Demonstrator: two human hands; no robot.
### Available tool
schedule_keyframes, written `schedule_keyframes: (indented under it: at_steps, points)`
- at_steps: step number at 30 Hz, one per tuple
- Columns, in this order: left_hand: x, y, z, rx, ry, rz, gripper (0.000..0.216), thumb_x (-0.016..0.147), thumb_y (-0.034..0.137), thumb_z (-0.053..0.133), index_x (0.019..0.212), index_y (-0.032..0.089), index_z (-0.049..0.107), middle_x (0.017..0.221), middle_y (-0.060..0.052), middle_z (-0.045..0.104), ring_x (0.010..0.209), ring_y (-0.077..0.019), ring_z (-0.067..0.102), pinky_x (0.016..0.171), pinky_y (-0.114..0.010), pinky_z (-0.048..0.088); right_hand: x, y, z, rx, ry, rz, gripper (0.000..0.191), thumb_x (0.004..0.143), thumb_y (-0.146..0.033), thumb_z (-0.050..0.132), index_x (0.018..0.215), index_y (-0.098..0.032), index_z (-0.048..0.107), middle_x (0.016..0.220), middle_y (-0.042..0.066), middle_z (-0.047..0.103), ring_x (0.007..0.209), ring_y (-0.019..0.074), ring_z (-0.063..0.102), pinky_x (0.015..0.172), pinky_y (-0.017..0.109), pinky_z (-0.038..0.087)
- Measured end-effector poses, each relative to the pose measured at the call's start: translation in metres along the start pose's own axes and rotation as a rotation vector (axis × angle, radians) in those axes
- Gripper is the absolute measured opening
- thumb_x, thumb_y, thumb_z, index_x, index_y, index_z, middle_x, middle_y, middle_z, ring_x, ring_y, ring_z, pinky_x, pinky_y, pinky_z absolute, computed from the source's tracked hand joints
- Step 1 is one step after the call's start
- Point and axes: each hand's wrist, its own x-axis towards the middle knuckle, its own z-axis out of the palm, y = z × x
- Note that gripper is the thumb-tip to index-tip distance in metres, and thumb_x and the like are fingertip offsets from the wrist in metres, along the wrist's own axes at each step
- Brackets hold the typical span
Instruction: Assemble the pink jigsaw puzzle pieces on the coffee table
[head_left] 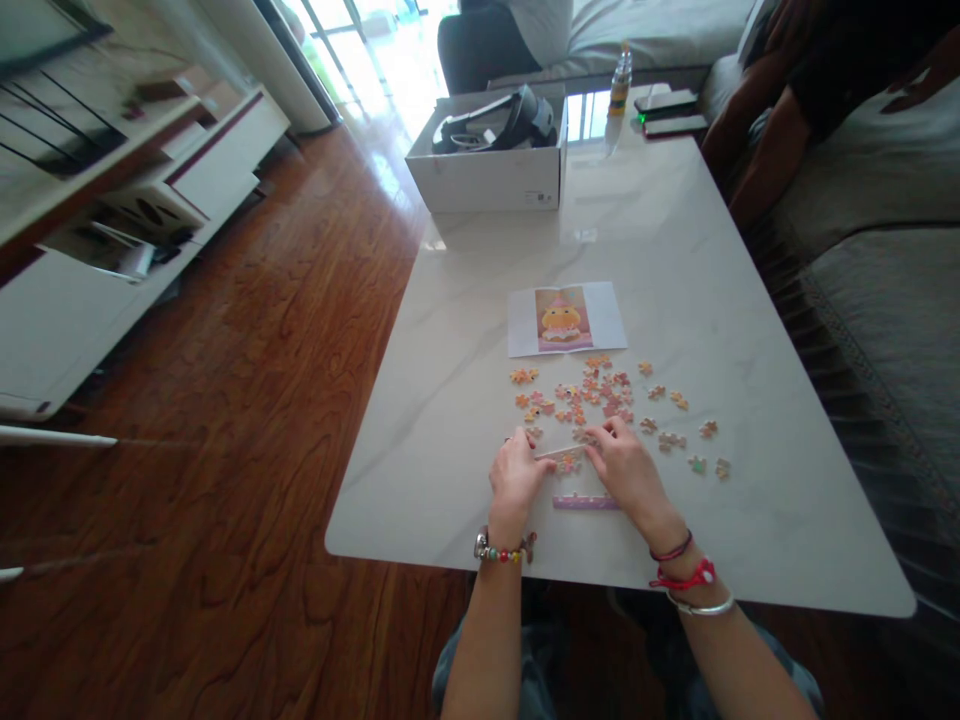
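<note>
My left hand (517, 472) and my right hand (626, 468) are closed on the two ends of a thin pale strip (559, 453), held level just over the white tabletop. Right below the strip lies a small cluster of puzzle pieces (568, 464). Closer to me, a purple puzzle border strip (585, 503) rests flat, its right end near my right wrist. Beyond my hands spreads a pile of orange and pink puzzle pieces (592, 388). Several loose pale pieces (671, 441) are scattered to the right. A folded reference picture (562, 322) of a yellow figure lies behind the pile.
A grey-white box (491, 180) with a headset (517, 122) in it stands at the table's (420, 420) far end. Near it are a bottle (620, 82) and dark flat devices (667, 112). Another person's arm (772, 150) reaches down by the sofa at right.
</note>
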Motion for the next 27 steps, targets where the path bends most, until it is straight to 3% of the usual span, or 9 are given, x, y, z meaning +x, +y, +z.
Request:
schedule_keyframes:
  at_steps: [5, 8, 11, 14, 16, 22, 27]
  points:
    - [0.000, 0.008, -0.004, -0.065, -0.017, -0.063, 0.043, 0.059, 0.022, 0.067, 0.095, 0.018, 0.043, 0.098, -0.010, 0.061, 0.089, -0.0215, 0.058, 0.067, -0.026, 0.040, 0.003, -0.004, -0.017, 0.259, 0.050, -0.051, 0.018, 0.081, -0.027, 0.046, 0.084, -0.018, 0.061, 0.078, 0.005, 0.055, 0.069, 0.0156, 0.054, 0.068, 0.029, 0.044]
    - [-0.003, 0.013, -0.010, -0.092, -0.024, -0.105, 0.042, 0.056, 0.015, 0.066, 0.093, 0.018, 0.045, 0.099, -0.009, 0.061, 0.090, -0.0213, 0.058, 0.066, -0.025, 0.040, 0.010, -0.023, -0.050, 0.405, 0.059, -0.070, 0.020, 0.081, -0.030, 0.046, 0.079, -0.018, 0.062, 0.071, 0.004, 0.057, 0.058, 0.0133, 0.051, 0.059, 0.027, 0.044]
    - [-0.005, 0.016, -0.016, -0.071, -0.014, -0.050, 0.035, 0.056, 0.013, 0.064, 0.086, 0.019, 0.048, 0.092, -0.007, 0.062, 0.090, -0.0217, 0.058, 0.067, -0.026, 0.040, 0.017, -0.050, -0.089, 0.515, 0.037, -0.200, 0.022, 0.081, -0.033, 0.045, 0.079, -0.019, 0.062, 0.068, 0.004, 0.057, 0.058, 0.0131, 0.051, 0.053, 0.024, 0.042]
    - [-0.006, 0.019, -0.015, -0.052, -0.052, -0.040, 0.025, 0.059, 0.018, 0.063, 0.080, 0.020, 0.050, 0.081, -0.005, 0.062, 0.084, -0.0217, 0.059, 0.065, -0.027, 0.041, 0.020, -0.065, -0.109, 0.502, 0.039, -0.289, 0.023, 0.081, -0.034, 0.044, 0.078, -0.020, 0.063, 0.068, 0.004, 0.058, 0.056, 0.0131, 0.051, 0.051, 0.024, 0.042]
    - [-0.007, 0.019, -0.011, -0.092, -0.042, -0.010, 0.023, 0.058, 0.020, 0.064, 0.076, 0.020, 0.049, 0.073, -0.002, 0.060, 0.079, -0.0203, 0.059, 0.065, -0.027, 0.041, 0.020, -0.060, -0.103, 0.471, 0.062, -0.266, 0.022, 0.081, -0.032, 0.045, 0.075, -0.020, 0.062, 0.068, 0.004, 0.059, 0.057, 0.0146, 0.053, 0.053, 0.026, 0.044]
    - [-0.014, 0.019, -0.012, -0.264, 0.092, 0.198, 0.011, 0.068, 0.024, 0.054, 0.065, 0.019, 0.044, 0.057, 0.003, 0.048, 0.061, -0.0129, 0.051, 0.057, -0.023, 0.036, 0.005, -0.010, -0.049, 0.401, 0.219, -0.091, 0.018, 0.077, -0.029, 0.044, 0.070, -0.023, 0.060, 0.072, 0.006, 0.062, 0.063, 0.0223, 0.060, 0.064, 0.037, 0.049]
    - [-0.011, 0.022, -0.027, -0.443, 0.239, 0.389, 0.022, 0.072, 0.036, 0.050, 0.062, 0.019, 0.041, 0.055, 0.005, 0.042, 0.054, -0.0091, 0.042, 0.053, -0.021, 0.032, 0.003, -0.004, -0.046, 0.524, 0.237, -0.041, 0.020, 0.078, -0.034, 0.044, 0.080, -0.022, 0.061, 0.077, 0.007, 0.064, 0.068, 0.0227, 0.062, 0.059, 0.035, 0.050]
